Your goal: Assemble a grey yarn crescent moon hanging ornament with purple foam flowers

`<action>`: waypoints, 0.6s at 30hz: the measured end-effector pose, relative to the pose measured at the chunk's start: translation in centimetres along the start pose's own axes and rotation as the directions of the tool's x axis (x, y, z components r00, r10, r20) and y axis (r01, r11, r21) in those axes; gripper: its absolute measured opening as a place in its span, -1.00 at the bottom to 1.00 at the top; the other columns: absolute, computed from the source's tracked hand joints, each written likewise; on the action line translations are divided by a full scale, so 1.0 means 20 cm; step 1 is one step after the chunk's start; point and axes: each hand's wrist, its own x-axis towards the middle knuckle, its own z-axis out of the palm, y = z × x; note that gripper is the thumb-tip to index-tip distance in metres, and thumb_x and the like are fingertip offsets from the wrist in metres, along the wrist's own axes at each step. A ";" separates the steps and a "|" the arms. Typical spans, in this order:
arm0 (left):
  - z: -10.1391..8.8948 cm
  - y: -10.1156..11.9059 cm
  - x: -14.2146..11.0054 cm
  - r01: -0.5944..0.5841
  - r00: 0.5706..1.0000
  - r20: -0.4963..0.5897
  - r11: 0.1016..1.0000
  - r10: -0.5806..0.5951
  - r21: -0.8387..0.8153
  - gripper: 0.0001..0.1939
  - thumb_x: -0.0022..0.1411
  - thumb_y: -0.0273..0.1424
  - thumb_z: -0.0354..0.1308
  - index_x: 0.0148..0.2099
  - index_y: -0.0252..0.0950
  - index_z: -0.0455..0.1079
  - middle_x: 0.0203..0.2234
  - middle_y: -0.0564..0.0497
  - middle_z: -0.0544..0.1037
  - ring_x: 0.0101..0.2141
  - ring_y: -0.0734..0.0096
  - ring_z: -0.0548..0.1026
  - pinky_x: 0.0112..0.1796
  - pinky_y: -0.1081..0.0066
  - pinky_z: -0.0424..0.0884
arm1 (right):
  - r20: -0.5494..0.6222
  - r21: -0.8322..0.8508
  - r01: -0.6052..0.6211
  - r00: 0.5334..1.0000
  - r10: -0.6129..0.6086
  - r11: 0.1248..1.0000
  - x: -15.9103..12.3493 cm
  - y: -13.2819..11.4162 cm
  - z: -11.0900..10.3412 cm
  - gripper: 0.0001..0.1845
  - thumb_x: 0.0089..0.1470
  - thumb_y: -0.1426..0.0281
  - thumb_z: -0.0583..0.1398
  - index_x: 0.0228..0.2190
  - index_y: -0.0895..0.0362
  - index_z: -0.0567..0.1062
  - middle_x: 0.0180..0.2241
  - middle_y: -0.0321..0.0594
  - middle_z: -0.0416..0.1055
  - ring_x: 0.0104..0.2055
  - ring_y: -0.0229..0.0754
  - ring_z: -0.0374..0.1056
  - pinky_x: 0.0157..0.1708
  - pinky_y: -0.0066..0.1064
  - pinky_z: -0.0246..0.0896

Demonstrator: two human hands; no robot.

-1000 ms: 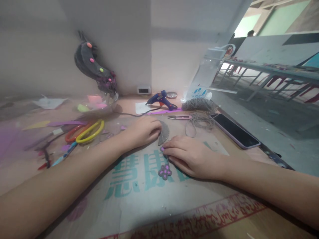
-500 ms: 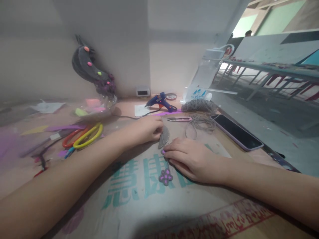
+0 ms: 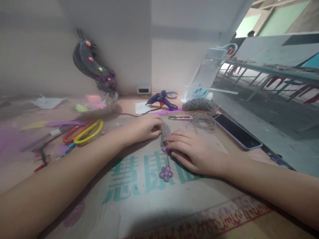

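Note:
At the middle of the table lies a grey crescent-shaped felt piece (image 3: 165,128), partly hidden by my hands. My left hand (image 3: 147,127) is closed at its upper left edge, fingers curled over a thin strand of grey yarn. From the right, my right hand (image 3: 189,147) has its fingertips on the felt's lower edge, closed on it with the fingers pressed together. Just below those fingertips is a small grey-and-purple piece (image 3: 163,149). A grey strand hangs from it to a grey flower with purple petals (image 3: 166,173), which lies flat on the printed board.
A blue glue gun (image 3: 161,99) rests at the back, beside pink thread snips (image 3: 179,118). Grey yarn (image 3: 203,121), a phone (image 3: 236,131) and a water bottle (image 3: 205,73) stand or lie right. Scissors with yellow handles (image 3: 89,132) and a decorated grey crescent (image 3: 87,59) are left.
My right hand has shifted slightly up and left, so its fingertips now cover part of the felt's edge. My left hand stays at the felt's upper edge.

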 end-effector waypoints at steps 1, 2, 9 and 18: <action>0.00 0.00 0.00 -0.005 1.000 -0.003 1.000 0.005 0.001 -0.89 0.19 -0.47 0.10 -0.32 -0.30 0.46 -0.27 -0.02 0.56 -0.25 0.34 0.48 -0.21 0.39 0.36 | 0.006 0.012 0.011 1.000 -0.012 1.000 0.00 0.00 0.00 -0.78 0.23 0.45 0.08 -0.12 0.14 0.45 -0.07 -0.04 0.48 0.03 -0.07 0.34 0.06 -0.10 0.27; 0.00 0.00 0.00 -0.010 1.000 -0.006 1.000 0.010 0.002 -0.89 0.19 -0.47 0.10 -0.32 -0.30 0.46 -0.27 -0.02 0.56 -0.25 0.34 0.48 -0.21 0.40 0.36 | 0.011 0.023 0.011 1.000 -0.011 1.000 0.01 0.00 0.00 -0.78 0.23 0.45 0.08 -0.12 0.15 0.45 -0.06 -0.04 0.49 0.04 -0.07 0.33 0.06 -0.09 0.27; 0.00 -0.01 -0.01 0.040 0.999 0.008 0.998 -0.040 -0.050 -0.88 0.22 -0.48 0.08 -0.25 -0.30 0.45 -0.26 -0.04 0.57 -0.22 0.32 0.49 -0.19 0.37 0.37 | 0.060 0.105 -0.111 0.993 0.105 0.988 0.01 0.01 0.01 -0.80 0.23 0.46 0.09 -0.14 0.18 0.46 -0.08 -0.04 0.50 -0.06 -0.06 0.37 -0.01 -0.07 0.30; 0.03 -0.02 -0.01 0.201 0.974 -0.030 0.917 -0.225 -0.343 -0.78 0.27 -0.30 0.09 -0.13 -0.31 0.43 -0.22 -0.04 0.57 -0.20 0.33 0.51 -0.12 0.32 0.41 | 0.067 0.079 -0.084 0.995 0.079 0.993 0.00 0.01 0.01 -0.80 0.22 0.46 0.09 -0.15 0.16 0.46 -0.05 -0.04 0.49 -0.04 -0.06 0.37 0.04 -0.05 0.26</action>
